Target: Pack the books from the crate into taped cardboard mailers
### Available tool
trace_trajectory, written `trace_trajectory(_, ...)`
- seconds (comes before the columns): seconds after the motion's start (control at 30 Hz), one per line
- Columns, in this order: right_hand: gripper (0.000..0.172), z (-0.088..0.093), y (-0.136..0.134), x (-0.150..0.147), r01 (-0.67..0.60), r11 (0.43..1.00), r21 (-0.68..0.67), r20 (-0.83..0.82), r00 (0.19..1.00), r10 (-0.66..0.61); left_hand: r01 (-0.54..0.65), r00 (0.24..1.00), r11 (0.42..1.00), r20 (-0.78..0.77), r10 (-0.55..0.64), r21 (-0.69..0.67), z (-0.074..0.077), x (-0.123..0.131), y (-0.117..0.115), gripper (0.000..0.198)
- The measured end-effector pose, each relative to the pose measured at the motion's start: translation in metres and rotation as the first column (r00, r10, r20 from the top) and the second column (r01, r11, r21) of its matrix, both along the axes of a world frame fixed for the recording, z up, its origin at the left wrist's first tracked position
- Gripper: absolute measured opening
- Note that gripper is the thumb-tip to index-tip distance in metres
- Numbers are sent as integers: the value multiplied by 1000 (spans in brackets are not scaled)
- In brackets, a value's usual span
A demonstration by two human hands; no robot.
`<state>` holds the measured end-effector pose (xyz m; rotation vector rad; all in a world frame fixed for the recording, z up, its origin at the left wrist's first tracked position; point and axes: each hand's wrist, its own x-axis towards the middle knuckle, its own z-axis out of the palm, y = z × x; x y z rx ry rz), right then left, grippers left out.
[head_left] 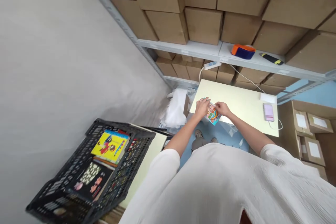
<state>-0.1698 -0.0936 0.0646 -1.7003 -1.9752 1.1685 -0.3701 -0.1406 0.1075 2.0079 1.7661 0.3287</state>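
My left hand and my right hand both grip a small, brightly printed booklet from opposite sides, holding it at the near edge of a pale yellow table top. Its cover shows colourful cartoon-style art, and the fingers hide part of it. A pink rectangular object, blurred in the picture, lies on the table to the right of my right hand, with a white cable running from it.
A black plastic crate holding picture books stands at the lower left. Metal shelves with cardboard boxes, an orange-and-blue tape dispenser and a power strip rise behind the table. White plastic lies left of it.
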Motion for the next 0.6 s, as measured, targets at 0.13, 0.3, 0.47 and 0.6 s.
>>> trace_trajectory(0.13, 15, -14, 14, 20, 94, 995, -33, 37, 995, -92, 38, 999, 998, -6, -39, -47, -14, 11, 36, 58)
trace_trajectory(0.3, 21, -44, 43, 30, 246, 968, -48, 43, 969, -244, 138, 990, 980, 36, -134, -144, -44, 11, 77, 62)
trace_trajectory(0.47, 24, -78, 75, 30, 436, 894, -104, -3, 899, -439, 189, 982, 946, 45, -184, -262, -78, -1, 107, 60)
trace_trajectory(0.6, 32, -92, 90, 31, 550, 830, -99, -36, 831, -555, 227, 973, 918, 41, -226, -325, -96, -12, 123, 57)
